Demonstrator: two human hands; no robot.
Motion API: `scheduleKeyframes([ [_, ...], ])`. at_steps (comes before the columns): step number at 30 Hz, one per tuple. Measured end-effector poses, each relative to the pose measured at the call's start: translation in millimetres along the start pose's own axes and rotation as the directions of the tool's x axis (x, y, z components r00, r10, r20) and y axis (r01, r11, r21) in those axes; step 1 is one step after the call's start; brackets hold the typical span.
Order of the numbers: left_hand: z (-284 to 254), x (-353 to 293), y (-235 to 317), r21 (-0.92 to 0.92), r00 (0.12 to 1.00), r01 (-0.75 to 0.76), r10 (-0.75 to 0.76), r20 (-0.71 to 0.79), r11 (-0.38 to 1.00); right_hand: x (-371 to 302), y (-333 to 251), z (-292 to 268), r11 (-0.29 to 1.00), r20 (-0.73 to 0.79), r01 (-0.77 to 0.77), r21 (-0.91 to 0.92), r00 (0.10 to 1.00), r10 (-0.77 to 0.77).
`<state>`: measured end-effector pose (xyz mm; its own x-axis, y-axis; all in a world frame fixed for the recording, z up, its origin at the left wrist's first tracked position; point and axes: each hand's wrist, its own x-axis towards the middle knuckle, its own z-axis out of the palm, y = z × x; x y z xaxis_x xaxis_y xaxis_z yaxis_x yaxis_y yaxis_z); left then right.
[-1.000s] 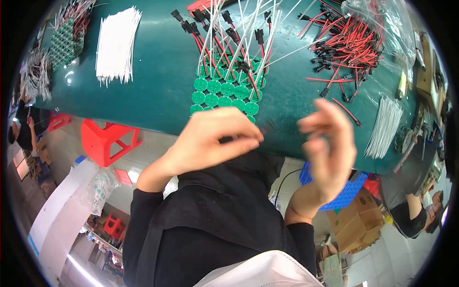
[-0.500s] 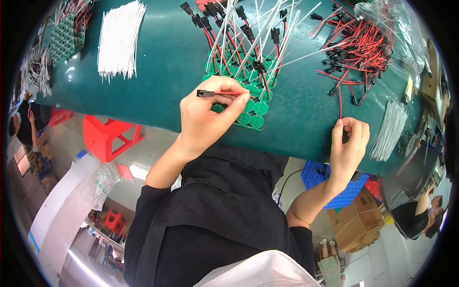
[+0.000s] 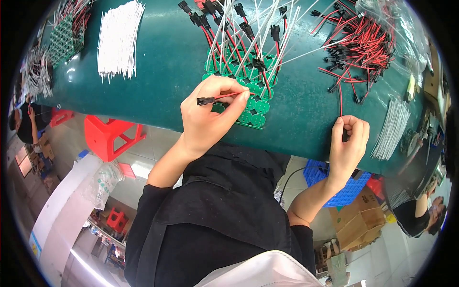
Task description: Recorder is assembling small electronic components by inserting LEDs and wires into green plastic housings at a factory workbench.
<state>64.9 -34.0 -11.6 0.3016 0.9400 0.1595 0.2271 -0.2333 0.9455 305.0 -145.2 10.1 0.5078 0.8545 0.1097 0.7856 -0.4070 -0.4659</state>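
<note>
Between the thumb and forefinger of my left hand (image 3: 205, 112) is a red-and-black connector lead (image 3: 205, 101), its black plug lying over the hand on the left. The lead's other end points at the green circuit board panel (image 3: 258, 119), made of round sections; whether it touches a section cannot be told. Several connector leads and white wires stand up from the panel's far part. At the right, the fingertips of my right hand (image 3: 350, 138) pinch the end of another red-and-black lead (image 3: 341, 101), which runs up to the heap of leads (image 3: 366, 43).
White wires (image 3: 119, 40) lie in a bundle at far left, grey wires (image 3: 391, 129) at right. Another green panel (image 3: 67, 40) is at the left edge with more wires. A plastic bag (image 3: 406, 28) lies behind the heap. A red stool (image 3: 107, 136) and blue crate (image 3: 344, 189) stand below the table.
The plug end of the lead in my left hand has dipped slightly. My right hand keeps its pinch in nearly the same place. The whole view has shifted a little.
</note>
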Motion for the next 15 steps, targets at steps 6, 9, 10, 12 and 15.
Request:
scheduleKeyframes([
  [6,0.5,0.0,0.4,0.06,0.999,-0.043,0.042,0.008,0.997,-1.3,-0.6,1.9,1.0,-0.016,0.008,-0.002,1.0,-0.009],
  [9,2.1,1.0,2.0,0.071,0.996,-0.09,0.09,-0.001,0.993,-2.6,-0.8,2.1,1.0,-0.029,0.016,0.0,0.999,-0.016],
  [10,1.8,1.1,2.5,0.097,0.994,-0.108,0.109,-0.004,0.989,-3.1,-1.1,2.5,1.0,-0.035,0.012,0.016,0.999,-0.012],
  [12,1.2,1.3,3.9,0.125,0.992,-0.126,0.128,-0.006,0.984,-4.9,-2.4,1.9,1.0,-0.035,-0.002,0.026,0.999,0.003],
  [15,1.0,1.9,4.4,0.132,0.989,-0.145,0.146,0.001,0.981,-9.4,-4.3,-0.9,0.997,-0.034,-0.02,0.068,0.999,0.023],
])
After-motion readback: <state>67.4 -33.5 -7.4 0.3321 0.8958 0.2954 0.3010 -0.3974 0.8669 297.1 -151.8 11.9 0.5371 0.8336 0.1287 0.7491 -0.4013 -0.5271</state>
